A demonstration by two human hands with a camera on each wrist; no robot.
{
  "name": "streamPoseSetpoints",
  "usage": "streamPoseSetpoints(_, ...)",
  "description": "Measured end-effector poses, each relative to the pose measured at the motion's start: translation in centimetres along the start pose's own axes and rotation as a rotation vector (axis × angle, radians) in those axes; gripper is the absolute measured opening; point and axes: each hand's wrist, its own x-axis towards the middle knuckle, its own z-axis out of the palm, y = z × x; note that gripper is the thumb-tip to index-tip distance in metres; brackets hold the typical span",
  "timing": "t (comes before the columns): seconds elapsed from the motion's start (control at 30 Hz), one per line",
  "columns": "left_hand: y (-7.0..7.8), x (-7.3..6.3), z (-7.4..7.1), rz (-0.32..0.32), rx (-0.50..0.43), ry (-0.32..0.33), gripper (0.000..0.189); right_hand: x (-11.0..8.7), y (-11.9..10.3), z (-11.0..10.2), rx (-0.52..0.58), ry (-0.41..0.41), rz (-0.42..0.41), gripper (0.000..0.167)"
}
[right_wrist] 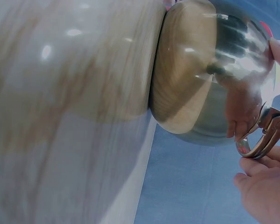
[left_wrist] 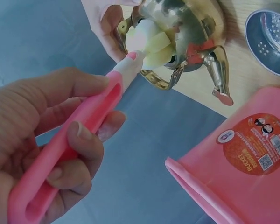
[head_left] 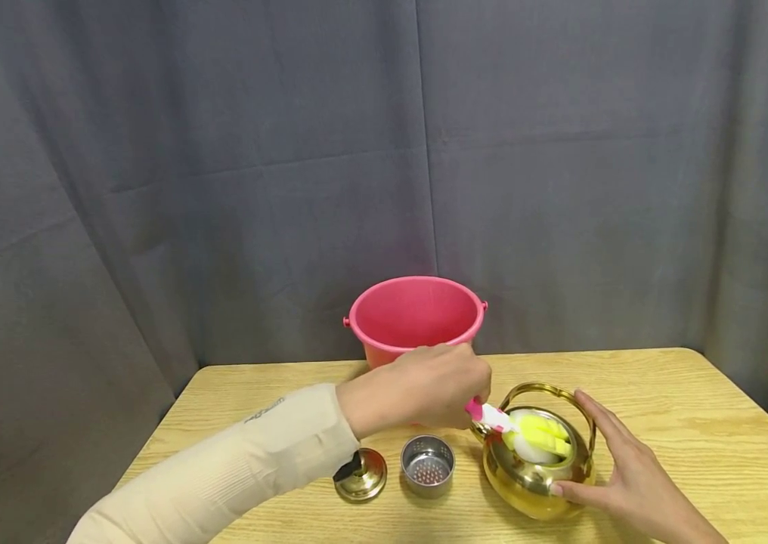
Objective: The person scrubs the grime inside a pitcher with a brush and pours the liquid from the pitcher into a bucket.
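My left hand (head_left: pixel 448 384) grips the pink handle of a sponge brush (left_wrist: pixel 65 144). The brush's yellow and white sponge head (head_left: pixel 543 438) sits in the round top opening of a shiny gold teapot (head_left: pixel 534 495); its lower part is hidden inside. On the teapot's right side, my right hand (head_left: pixel 629 468) holds it, thumb against the body near the opening and fingers at the arched handle (right_wrist: pixel 270 133). The spout (left_wrist: pixel 218 72) points to the left, partly behind my left hand in the head view.
Left of the teapot stands a metal strainer cup (head_left: pixel 428 465) with a perforated bottom. A gold lid (head_left: pixel 361 480) with a black knob lies farther left, close by my sleeve. The pink bucket (head_left: pixel 418 313) stands at the table's back edge before a grey curtain (head_left: pixel 289 189).
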Motion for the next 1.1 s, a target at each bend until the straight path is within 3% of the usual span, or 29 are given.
streamPoseSetpoints(0.2, 0.1, -0.3, 0.1, 0.027, 0.015, 0.037, 0.024, 0.0, 0.0, -0.1, 0.007, 0.017, -0.019, 0.116)
streamPoseSetpoints(0.57, 0.1, -0.9, 0.1, 0.012, 0.023, 0.052, 0.022, -0.1, -0.1, 0.0, 0.009, 0.006, -0.012, 0.115)
streamPoseSetpoints(0.77, 0.0, -1.4, -0.2, -0.033, -0.033, 0.046, 0.016, 0.0, -0.2, 0.0, -0.005, 0.007, -0.017, 0.115)
streamPoseSetpoints(1.1, -0.5, -2.3, 0.2, -0.031, -0.039, 0.079, 0.014, 0.2, -0.2, 0.1, -0.014, 0.007, -0.014, 0.116)
